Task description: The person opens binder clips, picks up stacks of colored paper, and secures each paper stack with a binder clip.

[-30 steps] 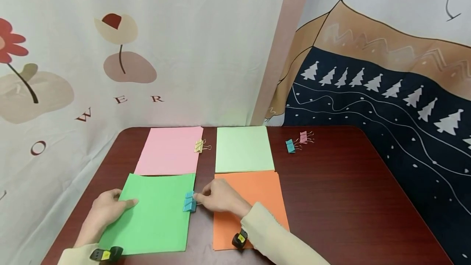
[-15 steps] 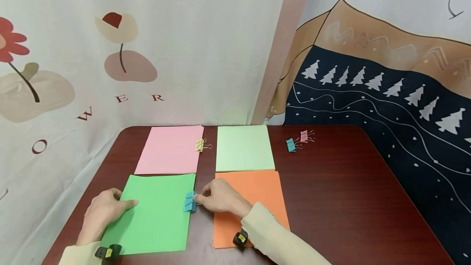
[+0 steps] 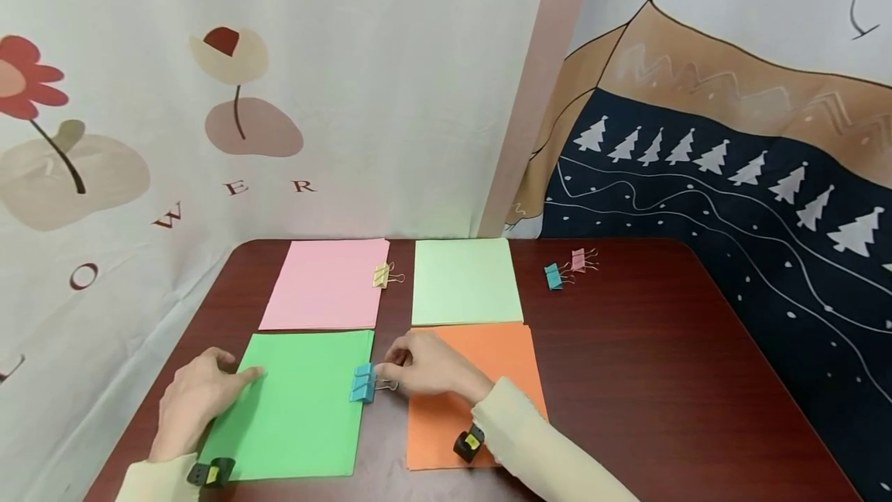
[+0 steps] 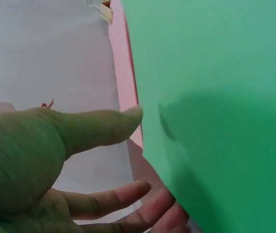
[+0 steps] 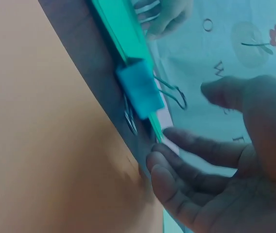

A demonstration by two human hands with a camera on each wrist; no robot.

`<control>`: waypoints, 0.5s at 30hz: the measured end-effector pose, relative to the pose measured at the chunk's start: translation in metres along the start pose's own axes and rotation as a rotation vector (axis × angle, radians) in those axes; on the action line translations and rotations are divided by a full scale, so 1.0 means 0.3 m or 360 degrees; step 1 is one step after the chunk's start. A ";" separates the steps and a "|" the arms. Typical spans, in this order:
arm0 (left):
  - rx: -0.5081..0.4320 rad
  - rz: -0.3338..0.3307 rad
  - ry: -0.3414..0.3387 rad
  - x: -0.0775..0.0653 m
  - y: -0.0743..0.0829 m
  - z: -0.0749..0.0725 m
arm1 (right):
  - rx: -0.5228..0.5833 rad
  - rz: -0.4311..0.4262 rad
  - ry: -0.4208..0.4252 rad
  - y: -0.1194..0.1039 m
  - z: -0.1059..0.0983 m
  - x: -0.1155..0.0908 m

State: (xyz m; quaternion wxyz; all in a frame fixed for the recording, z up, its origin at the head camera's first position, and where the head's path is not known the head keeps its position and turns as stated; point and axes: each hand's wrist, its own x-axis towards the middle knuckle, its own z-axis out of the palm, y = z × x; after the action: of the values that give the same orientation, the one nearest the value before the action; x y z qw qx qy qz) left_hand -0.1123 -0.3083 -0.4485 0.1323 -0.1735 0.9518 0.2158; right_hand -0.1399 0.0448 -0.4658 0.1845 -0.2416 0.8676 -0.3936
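Note:
A blue binder clip (image 3: 362,383) sits on the right edge of a green paper stack (image 3: 300,409). Its wire handles stick out to the right. Just beyond them is my right hand (image 3: 432,364); in the right wrist view its thumb and fingers are spread apart, away from the clip (image 5: 140,90), with nothing between them. My left hand (image 3: 198,393) is at the left edge of the green stack, thumb stretched toward the sheet. The left wrist view has that thumb (image 4: 104,127) straight and the other fingers loosely bent by the paper's edge.
Behind lies a pink stack (image 3: 320,285) with a yellow binder clip (image 3: 381,276) on its right edge. Beside it is a pale green stack (image 3: 467,285). Orange paper (image 3: 481,440) lies under my right forearm. Blue (image 3: 554,277) and pink (image 3: 578,259) binder clips rest at the back right.
My right hand has let go of the blue clip's handles and moved slightly right, so the handles now show. My left thumb has lifted a little from the green paper.

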 end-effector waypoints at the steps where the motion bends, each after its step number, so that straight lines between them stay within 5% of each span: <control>1: -0.0012 0.0012 0.0023 0.001 0.006 0.000 | -0.0024 -0.0021 0.0014 0.004 -0.009 -0.003; 15: -0.0328 0.0483 0.0420 -0.016 0.171 0.069 | -0.0122 -0.0021 0.0267 0.093 -0.152 -0.080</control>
State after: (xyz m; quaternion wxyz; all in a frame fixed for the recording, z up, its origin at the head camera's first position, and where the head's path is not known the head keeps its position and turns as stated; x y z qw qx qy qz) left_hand -0.1241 -0.2541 -0.4463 -0.0457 -0.0675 0.9490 0.3046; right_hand -0.1512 0.1015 -0.4559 0.0992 -0.2204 0.8928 -0.3801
